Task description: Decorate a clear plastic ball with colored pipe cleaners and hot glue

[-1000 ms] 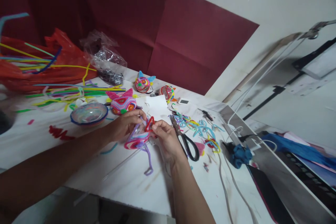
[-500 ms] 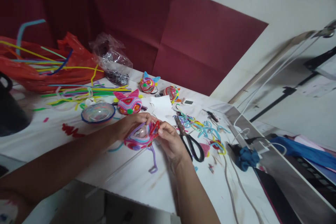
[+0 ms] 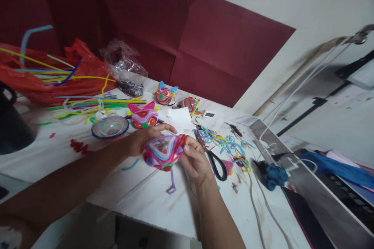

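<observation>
Spreading beneath both hands, the white table (image 3: 140,206) is the largest thing under the grip. Beyond the grip, a dark red sheet (image 3: 216,50) stands up behind the table. Far to the left of the grip, a red plastic bag (image 3: 73,85) holds long coloured fuzzy stems, and a black container (image 3: 14,128) sits nearer, at the left edge. Past the left hand (image 3: 142,138) lies a crumpled clear bag (image 3: 124,66).

The left hand supports the far left side of a striped fuzzy-stem piece (image 3: 162,153), its fingers bent around the edge. Finger and thumb of the right hand (image 3: 197,159) pinch a red loop (image 3: 181,144) at the right end of that piece. The piece is raised above the table between the hands, a purple strand (image 3: 172,183) hanging below.

Just right of the grip lie black-handled scissors (image 3: 217,165); farther right is a tangle of stem offcuts (image 3: 229,142). A clear bowl with a blue rim (image 3: 110,127) rests left of the grip. Just beyond the left hand sits a pink-eared figure (image 3: 143,118); farther off are a blue-eared figure (image 3: 164,95) and white paper (image 3: 179,119). Smallest is a white display device (image 3: 208,114), beyond the right hand.
</observation>
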`<state>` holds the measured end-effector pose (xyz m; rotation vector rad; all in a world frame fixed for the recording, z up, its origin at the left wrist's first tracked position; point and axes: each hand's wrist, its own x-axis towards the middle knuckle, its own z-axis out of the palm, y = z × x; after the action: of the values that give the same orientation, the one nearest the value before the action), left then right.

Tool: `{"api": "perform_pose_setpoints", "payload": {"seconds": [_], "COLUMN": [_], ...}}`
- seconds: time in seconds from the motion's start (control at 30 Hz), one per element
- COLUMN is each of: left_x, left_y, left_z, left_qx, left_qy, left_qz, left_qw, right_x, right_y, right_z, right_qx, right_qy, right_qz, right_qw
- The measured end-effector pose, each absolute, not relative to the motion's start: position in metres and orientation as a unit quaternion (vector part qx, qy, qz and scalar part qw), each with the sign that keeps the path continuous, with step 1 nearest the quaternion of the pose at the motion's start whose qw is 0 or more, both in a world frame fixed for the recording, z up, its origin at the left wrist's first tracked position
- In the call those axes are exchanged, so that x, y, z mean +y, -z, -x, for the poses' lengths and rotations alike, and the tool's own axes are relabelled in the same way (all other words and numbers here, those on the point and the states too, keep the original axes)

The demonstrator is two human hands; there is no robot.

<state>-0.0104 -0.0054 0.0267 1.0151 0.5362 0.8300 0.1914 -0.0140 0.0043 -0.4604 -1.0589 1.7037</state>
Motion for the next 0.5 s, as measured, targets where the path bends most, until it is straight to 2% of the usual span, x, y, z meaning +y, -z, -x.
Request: {"api": "perform_pose_setpoints", "payload": {"seconds": [0.13,0.27,0.5], "left_x": [0.002,0.008,0.012], "left_y": [-0.026,-0.021,-0.015], "left_z": [0.013,0.014,0.016], "left_qx": [0.280,0.334,0.341], "left_qy": [-0.457,-0.462,-0.442], "left_qz": [-0.504,-0.567,-0.609], "left_qw": [0.677,0.595,0.564], "right_x": [-0.009,-0.004,-0.001], "right_y": [-0.010,-0.007,-0.006], "right_z": [-0.200,-0.204,-0.210], "right_qx": [-0.422,-0.416,-0.432], "right_qy": [-0.657,-0.650,-0.631], "right_qz": [0.213,0.207,0.206], "right_qw": [0.587,0.601,0.610]}}
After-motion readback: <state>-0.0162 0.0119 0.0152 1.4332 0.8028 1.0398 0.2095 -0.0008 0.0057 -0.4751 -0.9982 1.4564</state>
